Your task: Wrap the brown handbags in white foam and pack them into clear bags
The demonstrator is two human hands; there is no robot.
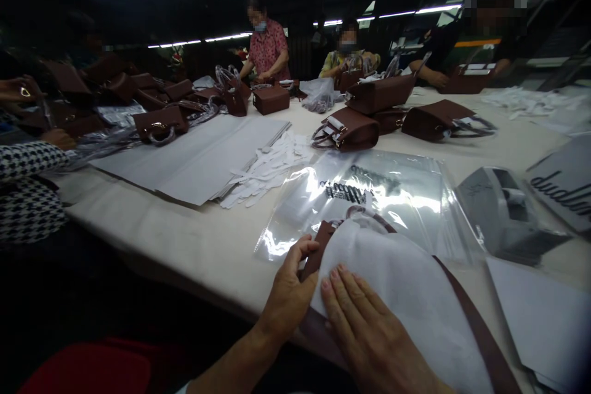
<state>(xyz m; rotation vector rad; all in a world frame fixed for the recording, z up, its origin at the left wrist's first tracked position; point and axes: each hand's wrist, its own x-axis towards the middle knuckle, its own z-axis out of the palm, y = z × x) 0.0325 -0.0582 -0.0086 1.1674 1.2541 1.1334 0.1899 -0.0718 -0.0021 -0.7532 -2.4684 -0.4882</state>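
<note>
A brown handbag (480, 320) lies at the table's near edge, largely covered by a white sheet (406, 283) of soft-looking wrapping. My left hand (292, 286) grips the bag's left side, thumb and fingers around its edge. Flat on the white sheet rests my right hand (357, 314), fingers stretched out and pressing against it. The bag's handle (369, 214) shows above the sheet, pointing away from me. Just beyond it, clear plastic bags (415, 197) with black lettering are spread on the table.
White paper sheets (198, 154) are stacked left of centre, beside white strips (272, 166). A grey tape dispenser (503, 209) stands right, near more white sheets (545, 314). Several brown handbags (355, 129) lie farther back. A houndstooth sleeve (32, 184) is at left; co-workers (270, 43) stand across the table.
</note>
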